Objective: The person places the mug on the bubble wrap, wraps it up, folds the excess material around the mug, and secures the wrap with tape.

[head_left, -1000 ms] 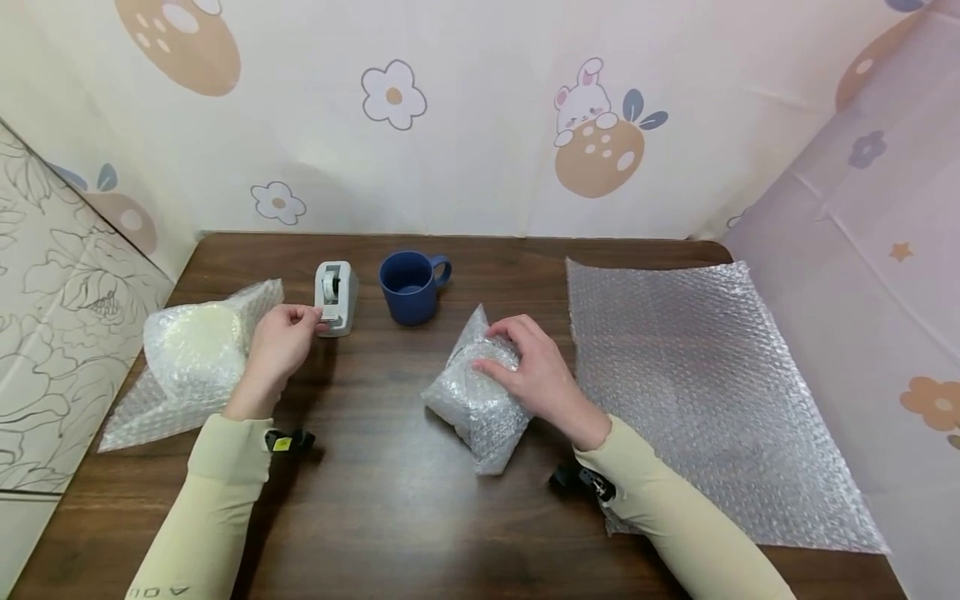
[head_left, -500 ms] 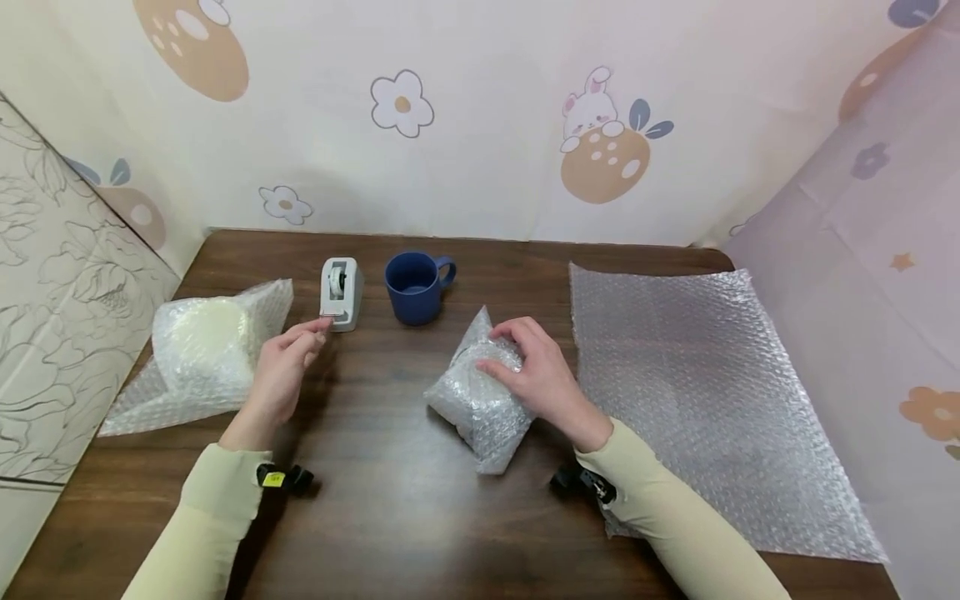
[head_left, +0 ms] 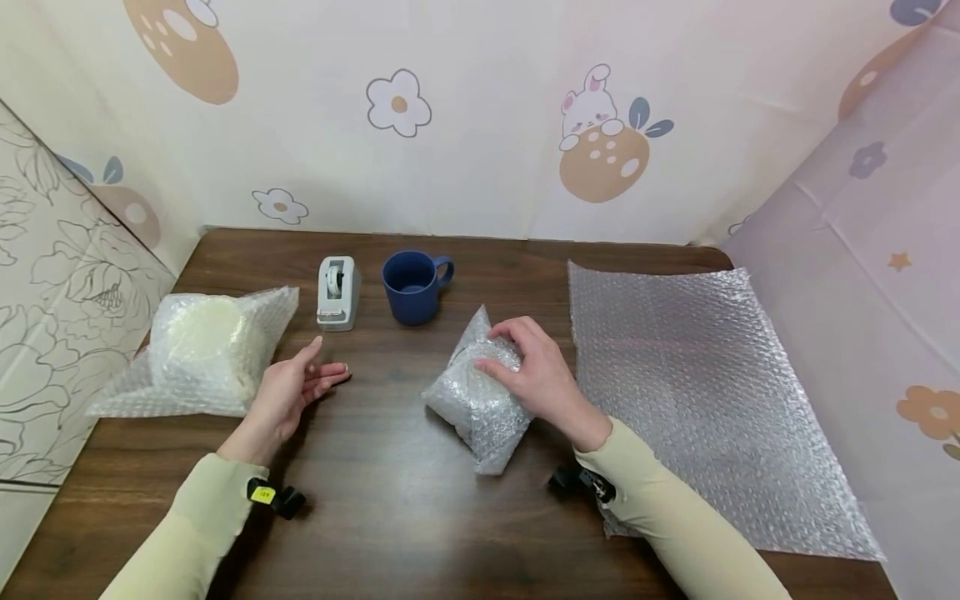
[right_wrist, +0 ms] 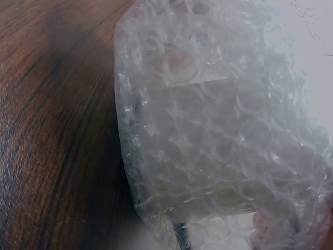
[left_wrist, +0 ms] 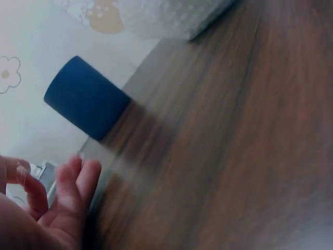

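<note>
My right hand holds a small bundle of bubble wrap on the table, thumb and fingers curled over its top. Close up in the right wrist view, a pale yellowish shape shows dimly through the wrapping. Just in front of the white tape dispenser, my left hand has its thumb and fingers spread, palm turned toward the right. In the left wrist view, a small clear strip that looks like tape sits at the fingertips of that hand.
A dark blue mug stands right of the dispenser. Another bubble-wrapped bundle lies at the left, close to my left forearm. A flat bubble wrap sheet covers the right side of the wooden table.
My left hand has left the tape dispenser, drawn back toward me and turned, its thumb and fingers spreading apart. My right hand keeps its place on the bundle.
</note>
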Demonstrator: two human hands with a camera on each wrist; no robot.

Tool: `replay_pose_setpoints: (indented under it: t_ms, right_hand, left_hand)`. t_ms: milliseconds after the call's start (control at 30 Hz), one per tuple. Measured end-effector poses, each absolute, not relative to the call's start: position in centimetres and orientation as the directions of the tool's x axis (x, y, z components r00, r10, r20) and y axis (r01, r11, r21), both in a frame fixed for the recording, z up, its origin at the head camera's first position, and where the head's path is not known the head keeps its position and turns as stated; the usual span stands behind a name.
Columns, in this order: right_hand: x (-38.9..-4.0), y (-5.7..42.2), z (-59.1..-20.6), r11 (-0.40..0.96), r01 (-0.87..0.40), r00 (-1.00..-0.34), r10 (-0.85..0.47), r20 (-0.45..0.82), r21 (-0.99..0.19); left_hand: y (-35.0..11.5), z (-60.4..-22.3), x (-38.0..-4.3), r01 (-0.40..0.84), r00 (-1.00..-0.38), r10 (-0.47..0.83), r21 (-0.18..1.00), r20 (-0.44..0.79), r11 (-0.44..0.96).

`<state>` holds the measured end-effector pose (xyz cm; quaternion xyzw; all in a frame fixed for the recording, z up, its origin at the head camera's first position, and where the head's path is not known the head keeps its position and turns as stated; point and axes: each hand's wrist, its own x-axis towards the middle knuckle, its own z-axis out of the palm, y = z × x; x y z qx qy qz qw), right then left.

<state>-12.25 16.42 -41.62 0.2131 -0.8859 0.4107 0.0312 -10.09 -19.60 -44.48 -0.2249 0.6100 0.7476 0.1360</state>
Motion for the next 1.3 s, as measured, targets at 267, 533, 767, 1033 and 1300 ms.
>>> replay_pose_setpoints:
  t_ms: [267,533,767,1033,1300]
  right_hand:
    - [-12.3,16.4,-41.6,0.568,-0.398,-0.910,-0.347,0.229,-0.721]
    - [-12.3,16.3,-41.7,0.558,-0.405,-0.906,-0.349,0.238,-0.724]
    - [-12.3,16.3,-41.8,0.555,-0.417,-0.902,-0.351,0.252,-0.720]
    - [-12.3,16.5,-41.9,0.557,-0.409,-0.905,-0.348,0.243,-0.723]
    - [-12.4,16.6,-42.0,0.538,-0.443,-0.891,-0.355,0.283,-0.718]
  left_hand:
    - [-19.6,-44.8,-11.0,-0.477,-0.872,-0.124,0.879,-0.473,0.004]
    - [-19.8,-45.1,-11.6,-0.464,-0.885,-0.109,0.874,-0.452,0.141]
    - [-20.6,-45.1,-13.3,-0.512,-0.854,-0.025,0.830,-0.520,0.223]
    - [-21.4,-45.0,-15.0,-0.558,-0.786,0.076,0.757,-0.614,0.340]
    - [-21.8,-44.6,-13.8,-0.578,-0.801,0.075,0.800,-0.594,0.163]
